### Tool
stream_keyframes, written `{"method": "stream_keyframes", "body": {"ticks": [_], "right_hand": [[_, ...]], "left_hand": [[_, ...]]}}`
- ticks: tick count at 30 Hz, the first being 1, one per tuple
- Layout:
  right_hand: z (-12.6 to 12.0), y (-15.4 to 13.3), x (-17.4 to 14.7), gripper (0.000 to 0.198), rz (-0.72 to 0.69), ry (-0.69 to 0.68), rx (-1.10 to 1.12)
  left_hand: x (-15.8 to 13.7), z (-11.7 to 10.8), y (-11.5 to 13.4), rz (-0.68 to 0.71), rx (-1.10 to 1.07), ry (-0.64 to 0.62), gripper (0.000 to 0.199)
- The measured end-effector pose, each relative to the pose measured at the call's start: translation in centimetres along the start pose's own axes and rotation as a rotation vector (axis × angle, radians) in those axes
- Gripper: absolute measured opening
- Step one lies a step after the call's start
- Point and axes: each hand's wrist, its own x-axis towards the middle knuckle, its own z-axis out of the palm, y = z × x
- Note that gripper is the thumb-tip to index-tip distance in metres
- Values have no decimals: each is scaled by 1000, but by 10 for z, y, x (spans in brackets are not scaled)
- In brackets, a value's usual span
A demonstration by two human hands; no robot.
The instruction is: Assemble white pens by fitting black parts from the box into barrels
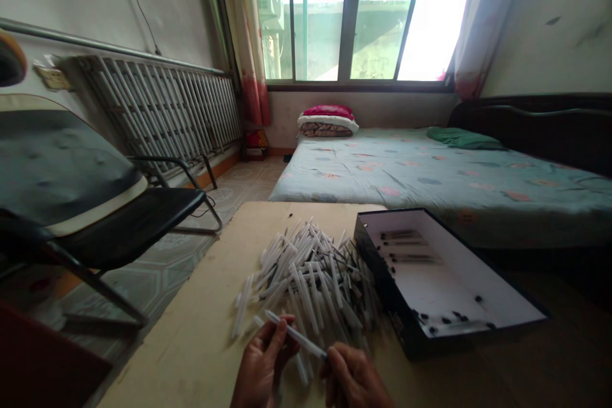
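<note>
Over the near part of the table, my left hand [268, 354] pinches a slim white tube [299, 336], which looks like a pen barrel, between thumb and fingers. The tube slants down to the right. At its lower end, my right hand [351, 370] has its fingers closed around a small dark tip, mostly hidden by them. A second white tube end [259, 320] shows beside my left fingers; whether it is held I cannot tell. Just beyond both hands lies a loose heap of white tubes [306, 274] with thin dark pieces mixed in.
A black-sided box [459, 296] with a pale inside stands right of the heap, holding several dark-ended sticks and small black pieces. All this is on a cream table [191, 331]. A bed [373, 169] is behind it; a black chair [138, 223] stands at left.
</note>
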Motion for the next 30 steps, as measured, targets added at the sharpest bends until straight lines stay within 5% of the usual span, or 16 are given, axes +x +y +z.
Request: {"method": "stream_keyframes", "body": {"ticks": [6,12,20,26,30], "right_hand": [[-3,2,5,49,7,11,1],[-7,-8,12,38,-220,190,-113],[-2,1,16,47,-179,188,-302],[1,0,18,41,-167,209,-40],[1,0,22,45,-71,205,-87]], "left_hand": [[0,-8,-3,6,85,23,32],[4,-10,-8,-1,10,48,29],[0,-7,-8,24,-37,47,25],[4,-7,-10,35,-38,60,24],[5,-5,-11,37,-42,48,28]]}}
